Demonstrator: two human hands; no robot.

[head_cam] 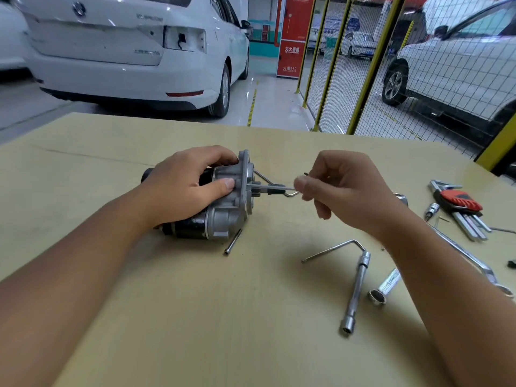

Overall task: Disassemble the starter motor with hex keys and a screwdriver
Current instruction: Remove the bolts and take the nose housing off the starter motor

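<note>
The starter motor (223, 219), black body with a silver aluminium end housing, lies on its side on the cardboard-covered table (195, 317). My left hand (184, 188) grips it from above, thumb on the housing. My right hand (343, 188) pinches a thin hex key (275, 187) between thumb and fingers; its shaft runs level into the face of the housing. A second bent hex key (262, 178) lies behind it on the table.
A loose long bolt (233, 243) lies in front of the motor. To the right are a bent hex key (332, 250), a tube socket wrench (356, 291), a socket (384, 289), a red-holder hex key set (460, 208) and a ring spanner (474, 263). Parked cars and a mesh fence stand beyond.
</note>
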